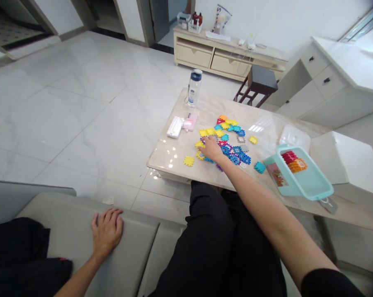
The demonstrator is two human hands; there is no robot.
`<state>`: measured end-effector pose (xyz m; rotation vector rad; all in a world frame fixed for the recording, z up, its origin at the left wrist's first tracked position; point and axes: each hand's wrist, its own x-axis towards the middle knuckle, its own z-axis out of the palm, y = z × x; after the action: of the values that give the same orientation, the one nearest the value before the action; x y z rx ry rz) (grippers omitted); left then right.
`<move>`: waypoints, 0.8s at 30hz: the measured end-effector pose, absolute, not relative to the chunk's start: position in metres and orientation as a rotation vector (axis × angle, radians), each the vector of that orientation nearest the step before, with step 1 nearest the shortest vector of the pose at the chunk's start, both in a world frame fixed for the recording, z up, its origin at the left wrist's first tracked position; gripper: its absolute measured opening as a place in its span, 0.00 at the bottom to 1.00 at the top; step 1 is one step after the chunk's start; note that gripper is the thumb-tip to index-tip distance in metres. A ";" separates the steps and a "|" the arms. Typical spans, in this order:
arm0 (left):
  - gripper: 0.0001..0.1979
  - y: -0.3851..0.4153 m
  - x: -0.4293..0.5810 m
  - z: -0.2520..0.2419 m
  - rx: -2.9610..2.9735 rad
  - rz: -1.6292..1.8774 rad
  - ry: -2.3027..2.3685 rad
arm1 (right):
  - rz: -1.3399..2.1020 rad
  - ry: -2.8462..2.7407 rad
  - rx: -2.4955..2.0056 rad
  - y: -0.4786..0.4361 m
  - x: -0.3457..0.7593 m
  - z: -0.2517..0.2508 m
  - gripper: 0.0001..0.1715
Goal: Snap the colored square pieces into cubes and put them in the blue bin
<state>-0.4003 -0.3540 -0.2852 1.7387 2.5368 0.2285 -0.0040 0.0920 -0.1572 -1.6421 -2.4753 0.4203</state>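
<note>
My right hand reaches far out over a low marble table and rests on a scatter of several coloured interlocking plastic tiles. Its fingers lie spread over yellow tiles, holding nothing that I can make out. One yellow tile lies alone near the table's front edge. My left hand lies flat, fingers spread, on the grey sofa cushion beside me. A teal bin at the right holds red and orange tiles.
A water bottle stands at the table's far corner. A white box and a pink item lie left of the tiles. A dark stool and a cream cabinet are behind. White boxes sit right.
</note>
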 end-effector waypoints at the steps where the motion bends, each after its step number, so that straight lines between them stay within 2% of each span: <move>1: 0.23 -0.355 -0.400 -0.287 1.742 0.222 2.539 | 0.409 -2.475 -1.649 0.093 -0.012 -0.162 0.27; 6: 0.23 -0.357 -0.398 -0.292 1.735 0.202 2.540 | 0.352 -2.573 -1.702 0.094 -0.026 -0.175 0.19; 14: 0.23 -0.358 -0.396 -0.291 1.714 0.200 2.531 | 0.332 -2.725 -1.573 0.089 -0.018 -0.166 0.16; 19: 0.22 -0.356 -0.394 -0.288 1.686 0.220 2.536 | 0.410 -2.498 -1.633 0.090 -0.011 -0.155 0.21; 24: 0.21 -0.354 -0.392 -0.283 1.681 0.210 2.527 | 0.802 -2.353 -1.414 0.098 -0.006 -0.161 0.25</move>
<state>-0.3915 -0.3542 -0.2831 1.6811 2.5273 0.2105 -0.0063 0.0980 -0.1608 -1.4139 -2.3525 0.8018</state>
